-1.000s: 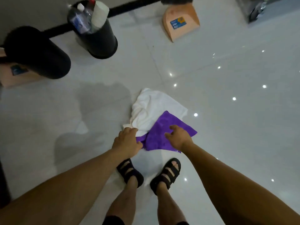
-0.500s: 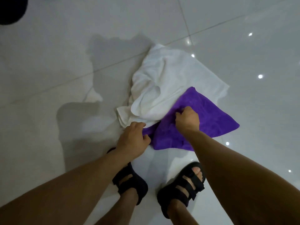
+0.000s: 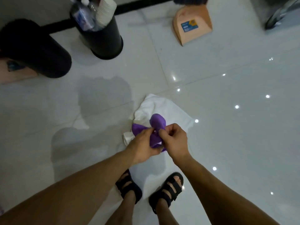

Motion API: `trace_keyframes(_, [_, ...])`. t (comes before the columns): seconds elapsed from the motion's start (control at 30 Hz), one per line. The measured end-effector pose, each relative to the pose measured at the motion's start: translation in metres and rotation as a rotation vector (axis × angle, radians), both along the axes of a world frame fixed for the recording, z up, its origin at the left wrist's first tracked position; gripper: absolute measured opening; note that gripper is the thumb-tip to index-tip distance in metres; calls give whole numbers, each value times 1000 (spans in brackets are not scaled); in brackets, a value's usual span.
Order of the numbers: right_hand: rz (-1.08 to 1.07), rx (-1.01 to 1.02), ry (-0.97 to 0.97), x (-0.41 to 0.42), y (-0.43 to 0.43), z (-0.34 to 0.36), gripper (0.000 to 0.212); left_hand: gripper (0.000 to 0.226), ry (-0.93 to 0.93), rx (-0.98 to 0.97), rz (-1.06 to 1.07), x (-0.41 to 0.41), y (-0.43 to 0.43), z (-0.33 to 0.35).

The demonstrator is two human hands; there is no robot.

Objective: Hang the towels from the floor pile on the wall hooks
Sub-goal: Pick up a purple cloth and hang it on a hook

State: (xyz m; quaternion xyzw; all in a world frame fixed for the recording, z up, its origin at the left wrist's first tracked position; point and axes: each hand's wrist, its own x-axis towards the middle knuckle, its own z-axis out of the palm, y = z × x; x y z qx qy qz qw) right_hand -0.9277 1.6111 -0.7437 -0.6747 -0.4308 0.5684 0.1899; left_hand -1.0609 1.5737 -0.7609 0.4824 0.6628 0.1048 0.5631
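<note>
A purple towel is bunched up between both hands, lifted off the floor above the pile. My left hand grips its lower folds, and my right hand pinches its upper edge with fingers curled. A white towel lies crumpled on the glossy tiled floor right behind the hands. No wall hooks are in view.
A black bin holding bottles and a paper roll stands at the back, with another black cylinder to its left. A peach dustpan leans at the back right. My sandalled feet stand just below the towels.
Both hands closed on the purple towel and lifted it off the white towel, bunching it. The camera rose and tilted back up, bringing the bins and dustpan back into view.
</note>
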Motion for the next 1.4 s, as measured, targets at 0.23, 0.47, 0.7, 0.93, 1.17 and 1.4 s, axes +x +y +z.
trace_keyframes(0.23, [94,152,106,-32,51,187,10,13,148,217,198,-48,42,180])
trace_keyframes(0.47, [507,226,128,-87,69,331,65,24,-271,336,533,-122,59,369])
trace_keyframes(0.7, [352,135,346,-137,69,428,21,33,-275,530,698,-180,39,480])
trace_keyframes(0.93, [360,337,424,-159,84,510,14,19,194,441,683,-219,-6,532])
trace_keyframes(1.17, [716,513,553,-199,61,596,25,48,188,594,521,-185,-3,603])
trace_keyframes(1.4, [1051,386,481,-165,77,611,35,26,145,728,859,-177,-20,655])
